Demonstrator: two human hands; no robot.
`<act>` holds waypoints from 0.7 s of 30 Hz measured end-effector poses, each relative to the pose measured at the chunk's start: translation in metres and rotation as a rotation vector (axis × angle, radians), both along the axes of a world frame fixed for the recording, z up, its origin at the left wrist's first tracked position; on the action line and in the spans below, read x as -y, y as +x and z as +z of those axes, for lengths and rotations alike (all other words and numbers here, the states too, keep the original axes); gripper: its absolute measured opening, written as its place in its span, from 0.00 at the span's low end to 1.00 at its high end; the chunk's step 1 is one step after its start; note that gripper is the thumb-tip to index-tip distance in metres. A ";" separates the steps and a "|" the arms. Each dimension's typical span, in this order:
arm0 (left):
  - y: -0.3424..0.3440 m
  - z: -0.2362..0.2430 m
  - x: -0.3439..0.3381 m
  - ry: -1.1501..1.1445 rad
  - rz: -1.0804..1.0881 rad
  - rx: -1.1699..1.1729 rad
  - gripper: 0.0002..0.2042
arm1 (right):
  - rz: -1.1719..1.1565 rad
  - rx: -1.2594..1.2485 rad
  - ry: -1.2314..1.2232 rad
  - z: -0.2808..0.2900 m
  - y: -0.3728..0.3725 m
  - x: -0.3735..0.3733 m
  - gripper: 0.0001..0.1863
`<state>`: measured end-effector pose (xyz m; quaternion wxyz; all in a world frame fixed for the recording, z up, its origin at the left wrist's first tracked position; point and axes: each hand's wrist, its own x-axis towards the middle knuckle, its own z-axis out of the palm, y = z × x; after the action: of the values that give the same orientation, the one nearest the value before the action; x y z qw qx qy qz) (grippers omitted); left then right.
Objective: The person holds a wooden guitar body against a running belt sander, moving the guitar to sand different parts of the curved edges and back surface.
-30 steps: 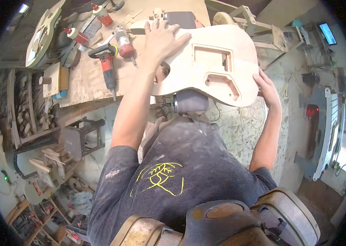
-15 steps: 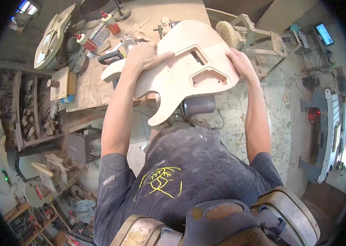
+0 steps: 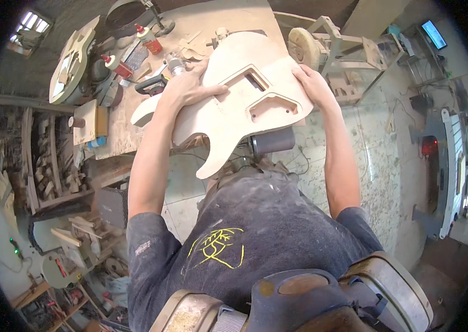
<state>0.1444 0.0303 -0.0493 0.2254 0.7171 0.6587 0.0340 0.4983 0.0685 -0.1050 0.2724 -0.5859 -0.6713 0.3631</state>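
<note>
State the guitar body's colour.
Pale cream: the guitar body shows best in the head view.

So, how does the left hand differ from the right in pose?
The left hand rests its thumb across the guitar body; the right hand holds the body's right edge. The left hand is nearer the horns, the right hand nearer the rounded end. Both are bare.

Dusty dark T-shirt, yellow emblem.

table: pale wood top | left: two red-capped bottles, near each other | right of bottles: thin wood scraps | nearer: black-handled power tool, metal-bodied tool, both partly hidden | floor: pale, speckled
</note>
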 end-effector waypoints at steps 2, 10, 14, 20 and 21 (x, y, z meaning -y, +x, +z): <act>0.006 0.001 -0.007 0.028 -0.088 0.055 0.59 | -0.013 -0.023 -0.031 -0.002 0.010 0.004 0.26; 0.040 -0.019 -0.041 0.052 -0.203 -0.010 0.62 | -0.145 -0.047 -0.029 0.010 0.047 0.030 0.26; 0.045 -0.012 -0.034 0.017 -0.184 -0.059 0.61 | -0.136 -0.057 -0.036 0.010 0.055 0.025 0.26; 0.022 0.000 0.006 0.141 -0.180 0.141 0.59 | -0.078 0.076 -0.030 0.015 0.027 -0.003 0.27; 0.019 0.004 0.013 0.139 -0.184 0.138 0.59 | -0.029 0.078 0.008 0.012 0.021 -0.011 0.27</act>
<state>0.1635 0.0175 -0.0453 0.2218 0.7843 0.5693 0.1080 0.5189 0.0795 -0.0931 0.2535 -0.6081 -0.6745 0.3333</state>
